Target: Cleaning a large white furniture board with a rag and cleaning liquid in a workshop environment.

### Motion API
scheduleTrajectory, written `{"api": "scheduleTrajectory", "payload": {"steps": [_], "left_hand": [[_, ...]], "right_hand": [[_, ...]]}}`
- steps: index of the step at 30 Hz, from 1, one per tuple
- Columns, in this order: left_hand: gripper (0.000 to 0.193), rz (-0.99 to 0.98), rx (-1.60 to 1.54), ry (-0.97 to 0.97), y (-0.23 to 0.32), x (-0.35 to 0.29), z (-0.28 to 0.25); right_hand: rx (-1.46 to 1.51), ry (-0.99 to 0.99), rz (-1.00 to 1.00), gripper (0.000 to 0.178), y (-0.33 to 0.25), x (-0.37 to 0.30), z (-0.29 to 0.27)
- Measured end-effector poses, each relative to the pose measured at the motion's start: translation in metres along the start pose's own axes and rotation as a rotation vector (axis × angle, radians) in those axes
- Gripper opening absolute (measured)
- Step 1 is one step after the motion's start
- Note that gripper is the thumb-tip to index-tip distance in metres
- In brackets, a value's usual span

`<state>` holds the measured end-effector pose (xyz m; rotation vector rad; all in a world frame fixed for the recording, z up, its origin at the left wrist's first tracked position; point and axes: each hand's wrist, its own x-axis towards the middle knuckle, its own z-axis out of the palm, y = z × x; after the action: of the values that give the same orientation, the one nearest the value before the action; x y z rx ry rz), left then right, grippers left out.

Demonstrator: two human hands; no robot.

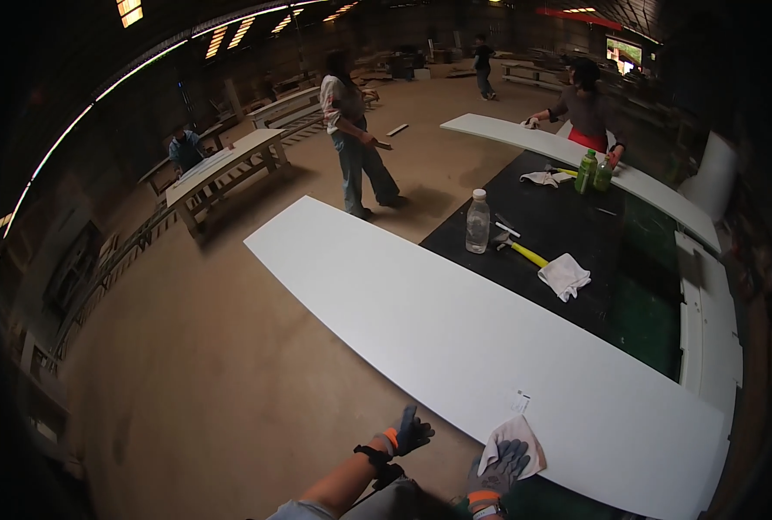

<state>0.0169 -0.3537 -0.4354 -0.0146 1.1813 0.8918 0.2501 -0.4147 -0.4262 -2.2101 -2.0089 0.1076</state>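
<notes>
"Is there any writing you can read?"
"None. A small white label (521, 400) sits on the white board (442, 299), just beyond the pale cloth (529, 438), but its print is too small to make out."
"Anywhere else?"
"Nothing legible."

The right hand (502, 468) hid part of the cloth (524, 433) beneath it, and the view's lower edge cut off that arm near the wrist. The label (520, 400) bore marks too small to read. A rag (564, 276) covered the handle end of the hammer (529, 254).
</notes>
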Motion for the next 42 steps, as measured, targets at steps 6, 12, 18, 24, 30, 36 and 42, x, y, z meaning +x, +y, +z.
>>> {"api": "scheduleTrajectory", "payload": {"steps": [6, 12, 18, 24, 30, 36, 42], "left_hand": [[0.047, 0.130, 0.007, -0.088, 0.102, 0.032, -0.053], [0.027, 0.689, 0.964, -0.239, 0.104, 0.133, -0.129], [0.037, 0.353, 0.656, -0.232, 0.103, 0.139, -0.120], [0.030, 0.697, 1.529, -0.364, 0.144, 0.070, -0.089], [0.047, 0.774, 1.194, -0.799, 0.195, 0.017, -0.068], [0.050, 0.159, -0.171, -0.285, 0.257, 0.026, -0.154], [0.074, 0.068, -0.260, -0.099, 0.303, 0.021, -0.191]], "right_hand": [[-0.055, -0.015, -0.112, 0.076, -0.114, 0.033, 0.008], [0.070, -0.062, -0.195, 0.075, -0.141, 0.036, -0.001], [0.015, -0.038, -0.093, 0.074, -0.148, 0.039, 0.009], [0.039, -0.060, -0.283, 0.068, -0.192, 0.067, 0.006], [-0.031, -0.063, -0.517, 0.065, -0.255, 0.095, 0.035], [-0.043, -0.192, -0.749, 0.059, -0.294, 0.117, 0.025], [0.060, -0.222, -0.822, 0.060, -0.357, 0.151, 0.034]]}}
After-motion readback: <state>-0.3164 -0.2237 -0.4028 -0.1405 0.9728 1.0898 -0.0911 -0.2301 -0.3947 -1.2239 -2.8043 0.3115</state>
